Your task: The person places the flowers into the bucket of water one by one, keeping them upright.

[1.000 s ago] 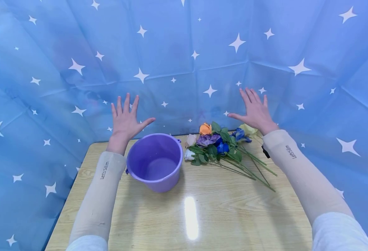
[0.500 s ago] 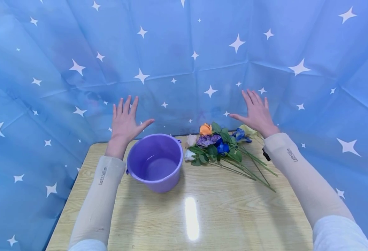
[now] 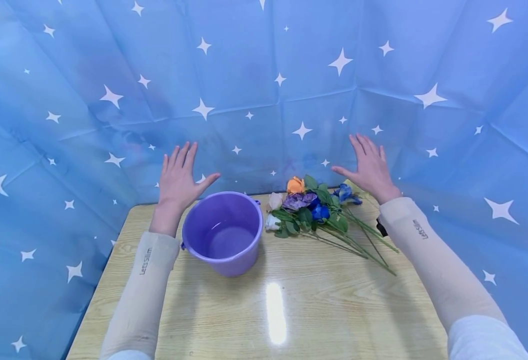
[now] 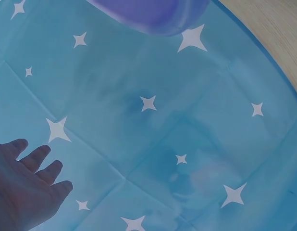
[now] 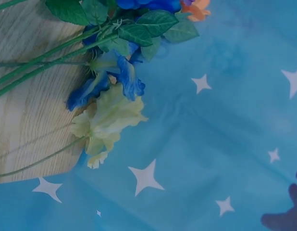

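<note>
In the head view my left hand (image 3: 177, 184) is raised behind and left of a purple bucket (image 3: 222, 225), fingers straight and thumb spread, holding nothing. My right hand (image 3: 370, 169) hovers over the back right, its fingers extended and nothing in it. Below it lies a bunch of artificial flowers (image 3: 306, 215) with long green stems. Among them are an orange rose (image 3: 295, 185), a purple bloom (image 3: 297, 201), white roses (image 3: 272, 222) and blue blooms (image 3: 320, 212). The right wrist view shows a pale yellow flower (image 5: 110, 118) at the table edge.
A wooden table (image 3: 318, 300) bears the bucket and flowers, with a bright light reflection near its middle. Blue cloth (image 3: 246, 65) with white stars hangs behind the table and along both sides. The bucket's handle pivot (image 3: 182, 246) sticks out at its left rim.
Both hands have sunk slightly and drawn a little toward the body, with the left fingers closer together. The bucket and flowers have stayed in place.
</note>
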Tool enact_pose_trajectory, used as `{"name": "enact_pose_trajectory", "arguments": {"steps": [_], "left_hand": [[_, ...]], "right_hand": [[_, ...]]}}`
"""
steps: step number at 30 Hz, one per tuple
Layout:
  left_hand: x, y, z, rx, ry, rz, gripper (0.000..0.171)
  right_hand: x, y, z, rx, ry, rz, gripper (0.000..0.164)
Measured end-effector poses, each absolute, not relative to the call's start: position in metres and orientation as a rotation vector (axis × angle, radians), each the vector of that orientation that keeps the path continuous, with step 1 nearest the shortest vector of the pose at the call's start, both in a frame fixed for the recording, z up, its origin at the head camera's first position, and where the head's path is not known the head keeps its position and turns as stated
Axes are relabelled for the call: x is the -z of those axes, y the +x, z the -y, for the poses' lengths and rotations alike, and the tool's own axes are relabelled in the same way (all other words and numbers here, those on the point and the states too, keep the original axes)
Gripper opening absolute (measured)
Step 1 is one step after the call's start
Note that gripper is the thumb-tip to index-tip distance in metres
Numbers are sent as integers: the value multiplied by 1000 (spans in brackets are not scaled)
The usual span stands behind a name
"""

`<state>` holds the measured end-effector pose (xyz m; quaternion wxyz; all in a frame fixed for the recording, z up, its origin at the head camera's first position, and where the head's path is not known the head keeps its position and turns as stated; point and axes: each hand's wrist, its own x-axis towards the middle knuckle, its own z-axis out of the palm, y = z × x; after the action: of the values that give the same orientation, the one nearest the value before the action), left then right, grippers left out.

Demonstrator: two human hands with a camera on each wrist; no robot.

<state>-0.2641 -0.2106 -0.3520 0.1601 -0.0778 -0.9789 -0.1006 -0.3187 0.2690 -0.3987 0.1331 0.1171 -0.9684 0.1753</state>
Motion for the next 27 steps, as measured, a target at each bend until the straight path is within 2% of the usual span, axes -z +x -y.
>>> {"name": "enact_pose_trajectory", "arguments": {"steps": [9,27], "left_hand": [[356,-254,206,309,-208,2797,101],[372,-222,200,512,-160,2733,81]], "right_hand": [[411,-314,-268,-561,317,2799,102],[442,-304,-264,-740,309,2746,96]]}}
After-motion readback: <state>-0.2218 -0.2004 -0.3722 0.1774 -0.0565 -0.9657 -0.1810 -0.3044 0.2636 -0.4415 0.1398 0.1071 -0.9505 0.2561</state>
